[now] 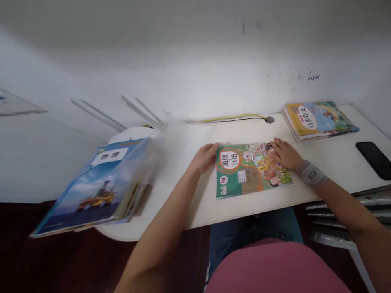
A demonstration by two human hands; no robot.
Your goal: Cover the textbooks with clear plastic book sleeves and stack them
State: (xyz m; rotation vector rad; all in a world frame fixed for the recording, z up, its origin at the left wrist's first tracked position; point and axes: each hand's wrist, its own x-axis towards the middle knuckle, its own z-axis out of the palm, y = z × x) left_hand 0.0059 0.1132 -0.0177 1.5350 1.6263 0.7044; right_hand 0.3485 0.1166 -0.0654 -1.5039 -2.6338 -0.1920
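Observation:
A green textbook [241, 162] with orange patches and a colourful festival picture lies on the white desk in front of me, turned sideways. My left hand [203, 158] closes with bent fingers on its upper left edge. Flat across the upper right corner of the cover rests my right hand [287, 154], fingers stretched out. A grey band wraps my right wrist. The underside of the book is hidden.
On the left a stack of books [104, 179] with a blue sea cover overhangs the desk edge. A yellow-covered stack [317, 118] sits at the back right, near a black phone [374, 159]. A yellow cable [232, 118] runs along the wall to a hole.

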